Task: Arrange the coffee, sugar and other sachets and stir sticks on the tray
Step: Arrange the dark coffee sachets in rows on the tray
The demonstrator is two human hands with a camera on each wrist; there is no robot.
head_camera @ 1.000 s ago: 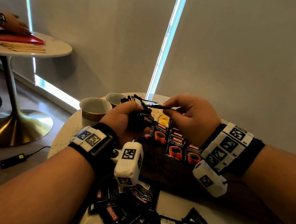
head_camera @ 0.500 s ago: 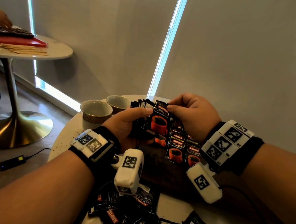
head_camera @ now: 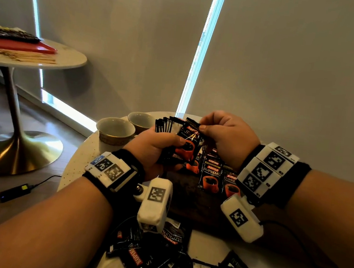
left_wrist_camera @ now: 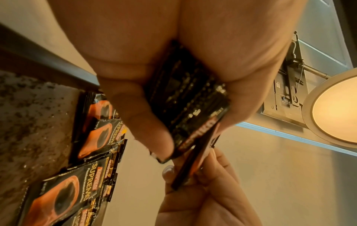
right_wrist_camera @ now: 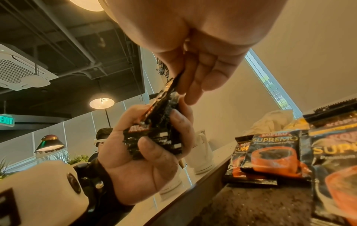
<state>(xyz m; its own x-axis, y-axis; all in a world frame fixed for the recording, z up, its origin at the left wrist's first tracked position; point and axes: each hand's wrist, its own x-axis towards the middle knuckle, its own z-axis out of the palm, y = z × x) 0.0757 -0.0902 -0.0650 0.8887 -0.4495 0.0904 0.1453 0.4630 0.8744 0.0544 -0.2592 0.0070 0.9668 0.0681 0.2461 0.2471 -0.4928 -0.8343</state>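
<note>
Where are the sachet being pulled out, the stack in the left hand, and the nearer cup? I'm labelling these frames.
pulled sachet [head_camera: 189, 142], head view, on its printed front.
sachet stack [head_camera: 166, 125], head view, on the fanned top edges.
nearer cup [head_camera: 115, 128], head view, on its inner wall.

Glossy black foil coffee sachets [head_camera: 189, 144], printed with orange cups, catch the light at centre frame; more of the same shiny packets [head_camera: 211, 176] lie on a dark, speckled, rough-looking tray [head_camera: 184, 198]. Two glazed ceramic cups [head_camera: 115, 128] gleam at centre left on a smooth white tabletop [head_camera: 74, 166]. At left, a polished brass-coloured metal table base [head_camera: 17, 152] shines.
</note>
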